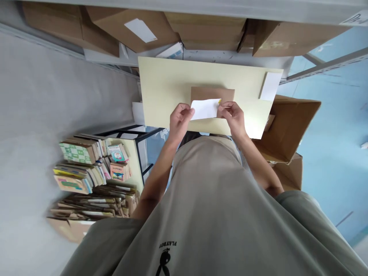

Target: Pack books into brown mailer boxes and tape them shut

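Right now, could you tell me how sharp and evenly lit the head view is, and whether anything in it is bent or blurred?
In the head view, the white slip held by the left hand and right hand is sharp and bright; the pale table top shows a soft shadow above the brown envelope; the book stack at the left is slightly smeared; the wide lens bows the shelf edges.

White label [205, 109], brown envelope [212, 93], pale yellow tabletop [166, 88]

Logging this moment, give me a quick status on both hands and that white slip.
Left hand and right hand pinch white slip by its ends. Slip over brown envelope on pale yellow table. Nothing blocking.
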Demonstrator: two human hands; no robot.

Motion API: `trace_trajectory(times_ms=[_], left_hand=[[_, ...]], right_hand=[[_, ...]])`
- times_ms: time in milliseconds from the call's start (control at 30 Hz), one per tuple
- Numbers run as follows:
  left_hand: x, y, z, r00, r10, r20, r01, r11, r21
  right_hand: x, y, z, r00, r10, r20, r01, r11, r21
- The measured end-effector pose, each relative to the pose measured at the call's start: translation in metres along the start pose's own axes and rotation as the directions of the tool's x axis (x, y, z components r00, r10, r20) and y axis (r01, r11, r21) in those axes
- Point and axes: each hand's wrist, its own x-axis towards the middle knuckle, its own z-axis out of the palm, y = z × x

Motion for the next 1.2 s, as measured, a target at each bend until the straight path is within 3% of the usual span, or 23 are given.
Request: trace_trajectory(times_ms=[133,267,400,533,633,900,1200], left_hand=[[-0.002,0.011,0.010,0.996,-0.057,0.063,0.058,0.998,-0.016],[-0.004,0.013,0.020,0.994,-0.044,0.098,0.047,0.998,-0.031],[0.008,-0.018,0.028,0.995,-0.102,0.011,0.102,0.993,-0.062],[0.032,-0.059,0.033,0.974,-0.195,-0.114,0.164,0.958,-0.236],[0.049,-0.078,0.034,0.966,-0.233,-0.110,0.194,0.939,-0.285],[0.087,-0.095,0.043,0.966,-0.187,-0.181,0.165,0.978,-0.129],[0.105,-0.117,0.045,0.965,-0.175,-0.194,0.161,0.983,-0.084]], right_hand=[[0.011,0.020,-0.019,0.997,0.051,0.059,-0.051,0.999,0.001],[0.012,0.026,-0.023,0.996,0.038,0.084,-0.037,0.999,-0.015],[0.006,0.024,-0.020,0.998,-0.044,0.035,0.045,0.998,-0.032],[0.002,0.030,-0.018,0.984,-0.177,0.029,0.179,0.980,-0.088],[0.012,0.046,-0.021,0.987,-0.160,-0.008,0.157,0.978,-0.140],[0.060,0.088,-0.018,0.989,-0.062,-0.131,0.003,0.912,-0.410],[0.072,0.096,0.001,0.982,-0.081,-0.172,-0.047,0.775,-0.631]])
